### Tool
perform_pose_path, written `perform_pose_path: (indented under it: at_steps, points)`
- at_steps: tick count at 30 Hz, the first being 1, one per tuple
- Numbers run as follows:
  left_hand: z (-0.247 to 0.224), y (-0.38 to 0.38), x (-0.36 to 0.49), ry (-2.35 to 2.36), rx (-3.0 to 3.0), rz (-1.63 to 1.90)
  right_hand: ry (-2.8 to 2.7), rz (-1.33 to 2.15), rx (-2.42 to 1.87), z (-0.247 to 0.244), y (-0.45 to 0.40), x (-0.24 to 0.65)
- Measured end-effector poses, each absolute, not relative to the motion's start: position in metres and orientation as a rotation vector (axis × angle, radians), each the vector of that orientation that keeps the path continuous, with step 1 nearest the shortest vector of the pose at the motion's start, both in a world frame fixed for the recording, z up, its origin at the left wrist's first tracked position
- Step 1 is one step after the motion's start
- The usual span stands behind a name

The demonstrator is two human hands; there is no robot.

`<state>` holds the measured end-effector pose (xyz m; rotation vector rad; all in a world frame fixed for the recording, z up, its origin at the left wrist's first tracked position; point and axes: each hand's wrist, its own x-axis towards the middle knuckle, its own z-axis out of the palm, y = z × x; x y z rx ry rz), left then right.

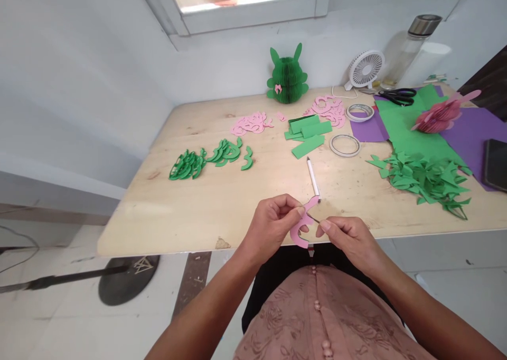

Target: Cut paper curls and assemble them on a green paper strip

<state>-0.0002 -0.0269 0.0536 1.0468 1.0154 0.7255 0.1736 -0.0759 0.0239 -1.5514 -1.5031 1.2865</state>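
Observation:
My left hand [275,220] pinches a curved pink paper cutout [299,235] between thumb and fingers, above the table's front edge. Close by on the right, my right hand [348,236] has thumb and finger closed on a thin dark strip [313,218] that reaches to the cutout; its exact kind is too small to tell. Just beyond the cutout lies a white pen [312,178], its near end beside the paper. Green curved cutouts [188,164] are heaped to the left, and pink cutouts [250,123] form a pile farther back.
Folded green strips [309,146] and tape rolls [345,145] lie mid-table. Green scraps [425,177], black scissors [398,96], a pink paper figure [439,116] and a phone [496,164] are on the right. A green paper figure [288,80], fan [365,69] and bottle [407,48] stand behind.

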Motion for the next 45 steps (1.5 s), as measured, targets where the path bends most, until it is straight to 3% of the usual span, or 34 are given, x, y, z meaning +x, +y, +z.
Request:
perform_pose_path:
  at_steps: [45]
  points:
    - [0.047,-0.035,-0.006,1.000,1.039,0.846,-1.623,1.303,-1.574,0.028,-0.074,0.183]
